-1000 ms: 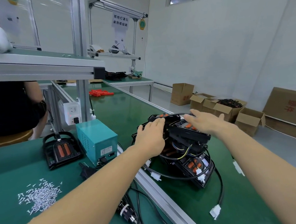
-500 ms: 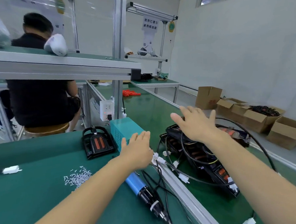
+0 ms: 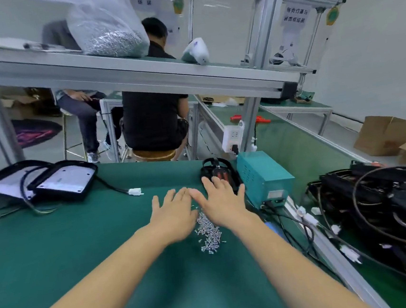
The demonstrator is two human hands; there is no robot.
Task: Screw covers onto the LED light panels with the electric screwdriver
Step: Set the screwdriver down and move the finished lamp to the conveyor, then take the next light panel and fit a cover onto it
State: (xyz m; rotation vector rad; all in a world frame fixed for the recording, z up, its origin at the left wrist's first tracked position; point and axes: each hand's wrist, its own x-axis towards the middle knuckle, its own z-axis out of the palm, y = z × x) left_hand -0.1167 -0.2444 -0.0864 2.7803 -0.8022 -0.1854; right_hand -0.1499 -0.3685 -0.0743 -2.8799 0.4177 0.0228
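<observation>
Nearest, both forearms reach forward over the green table (image 3: 58,254) toward its middle. The left hand (image 3: 173,215) and right hand (image 3: 222,202) lie side by side, fingers straight and spread, palms down, grasping nothing; whether they touch the mat cannot be told. Between and just under the wrists lies a loose heap of small silver screws (image 3: 208,230). This looks like a between-units step: no panel sits in front of the person and the screwdriver cannot be made out, so driving has not begun on this unit. Just beyond the right fingertips stands a small black holder (image 3: 217,168) with red parts, beside a teal power box (image 3: 263,176) near the table's right edge. Past that edge, on the lower belt, a tangled stack of black panels (image 3: 385,201) with cables waits. At the far left edge two panels with pale covers (image 3: 63,179) lie overlapping, cable trailing toward the middle. The next move probably calls for drawing one panel to the middle, seating its cover, picking a screw from the heap and finding the driver. Behind the table, a shelf (image 3: 139,70) carries a bag of screws (image 3: 108,31).
</observation>
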